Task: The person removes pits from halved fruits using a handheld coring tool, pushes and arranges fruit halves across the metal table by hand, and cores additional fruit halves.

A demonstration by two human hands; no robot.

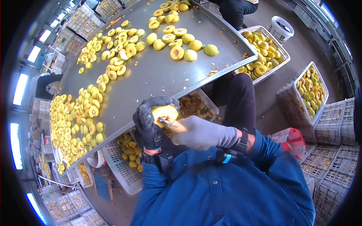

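Observation:
My left hand (148, 119), in a dark glove, is closed around a yellow peach half (164, 113), its cut side turned toward my right. My right hand (200, 132), in a grey glove and slightly blurred, grips a pitting tool (174, 125) with a light wooden handle. The tool's metal tip touches the reddish middle of the cut face. Both hands are just off the near edge of the metal table (151, 71). Peach halves (122, 49) are spread over its far part, and a dense heap (81, 113) lies at its left end.
Below the table edge, a crate (192, 105) holds brownish scraps, and a white crate (124, 165) holds yellow fruit. More crates of peach halves (264, 49) (311, 90) stand on the right, near a white bucket (281, 28). Another person's dark-clothed legs (235, 11) are at the top.

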